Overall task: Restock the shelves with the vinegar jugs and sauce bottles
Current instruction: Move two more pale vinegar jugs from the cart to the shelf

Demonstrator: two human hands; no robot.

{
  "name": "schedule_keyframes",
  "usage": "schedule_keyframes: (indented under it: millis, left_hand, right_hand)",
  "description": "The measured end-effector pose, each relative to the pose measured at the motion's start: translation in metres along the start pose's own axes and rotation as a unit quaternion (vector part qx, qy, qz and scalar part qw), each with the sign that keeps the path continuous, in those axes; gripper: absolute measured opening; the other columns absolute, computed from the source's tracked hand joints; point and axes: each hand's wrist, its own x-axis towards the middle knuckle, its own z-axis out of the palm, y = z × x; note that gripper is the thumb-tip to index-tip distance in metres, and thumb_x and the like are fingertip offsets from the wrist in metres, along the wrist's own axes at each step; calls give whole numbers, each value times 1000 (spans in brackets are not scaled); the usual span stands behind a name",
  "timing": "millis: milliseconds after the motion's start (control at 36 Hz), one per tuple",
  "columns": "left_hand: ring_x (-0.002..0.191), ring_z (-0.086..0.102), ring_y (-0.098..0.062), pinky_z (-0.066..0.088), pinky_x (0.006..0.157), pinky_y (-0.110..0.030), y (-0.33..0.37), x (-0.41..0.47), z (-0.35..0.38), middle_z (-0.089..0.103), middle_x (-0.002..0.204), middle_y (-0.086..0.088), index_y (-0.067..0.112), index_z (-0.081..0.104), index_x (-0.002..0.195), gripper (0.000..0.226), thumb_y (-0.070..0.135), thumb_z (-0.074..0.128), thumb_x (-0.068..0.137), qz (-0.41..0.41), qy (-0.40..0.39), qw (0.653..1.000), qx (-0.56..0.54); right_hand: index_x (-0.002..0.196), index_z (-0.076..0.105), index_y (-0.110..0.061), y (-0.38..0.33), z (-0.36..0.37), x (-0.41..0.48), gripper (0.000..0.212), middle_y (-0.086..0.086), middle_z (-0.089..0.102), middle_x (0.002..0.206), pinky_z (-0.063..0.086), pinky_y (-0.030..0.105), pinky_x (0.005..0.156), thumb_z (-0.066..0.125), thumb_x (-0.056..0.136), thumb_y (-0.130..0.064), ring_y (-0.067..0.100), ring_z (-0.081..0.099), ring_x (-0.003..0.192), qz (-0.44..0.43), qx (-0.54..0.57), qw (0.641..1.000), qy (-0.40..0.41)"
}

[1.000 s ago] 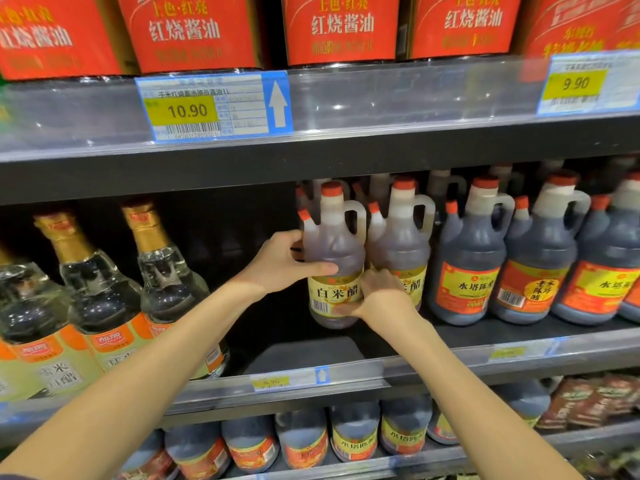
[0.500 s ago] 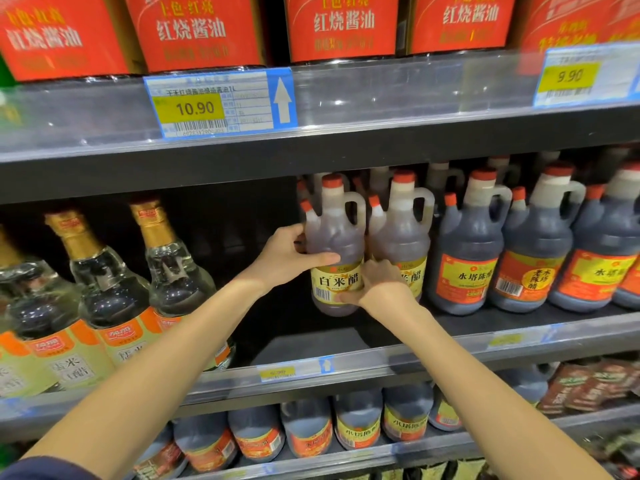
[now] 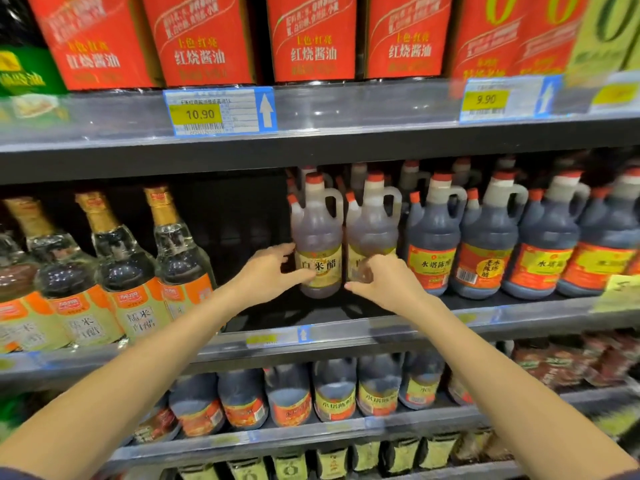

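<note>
Seemingly squaring white rice vinegar jug (image 3: 317, 237) on shelf (image 3: 270, 308) with left hand (image 3: 273, 273) cupped round it, right hand (image 3: 386, 284) bent-fingered against neighbouring jug (image 3: 372, 230), grip unclear. Next: release gently, label forward.

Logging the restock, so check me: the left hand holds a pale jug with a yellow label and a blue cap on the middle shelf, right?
Not quite. The head view shows a red cap, not blue. The rest holds: the left hand holds the pale jug with the yellow label on the middle shelf.
</note>
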Motion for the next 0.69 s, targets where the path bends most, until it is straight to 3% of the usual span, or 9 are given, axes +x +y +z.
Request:
schedule_keyframes:
  millis: [111, 167, 278, 444, 694]
  left_hand:
    - [121, 54, -19, 43, 98, -28, 14, -22, 5, 56, 134, -4, 12, 51, 134, 55, 39, 63, 88, 41, 2, 996, 77]
    - [116, 58, -18, 48, 96, -32, 22, -31, 11, 61, 128, -3, 11, 55, 130, 52, 39, 64, 87, 37, -1, 997, 61]
    - [118, 57, -16, 47, 94, -25, 47, -47, 33, 57, 135, -5, 9, 50, 136, 60, 41, 63, 87, 32, -8, 999, 40]
    - [129, 48, -19, 40, 105, -32, 107, -70, 77, 48, 143, -5, 10, 44, 140, 63, 42, 61, 88, 75, -62, 993, 70]
    - [125, 49, -23, 44, 99, -37, 210, -92, 164, 50, 140, -5, 14, 44, 139, 62, 47, 58, 89, 183, -139, 962, 148]
  right_hand:
    - [105, 62, -7, 20, -13, -22, 39, 10, 66, 106, 52, 38, 77, 65, 85, -40, 29, 60, 100, -22, -1, 1000, -5]
    - [114, 60, -9, 30, -22, -38, 42, 9, 64, 112, 51, 40, 82, 63, 87, -40, 27, 58, 105, -30, -15, 999, -22]
    - [121, 56, -10, 57, -41, -76, 46, 8, 61, 122, 49, 40, 90, 62, 87, -40, 26, 56, 112, -18, -36, 998, -39]
    - [128, 51, -9, 105, -74, -150, 48, 9, 56, 128, 44, 39, 93, 61, 89, -35, 27, 50, 120, 19, -66, 996, -53]
    - [137, 42, -6, 193, -126, -275, 59, 12, 50, 136, 45, 41, 99, 58, 91, -38, 28, 49, 122, 142, -82, 984, -71]
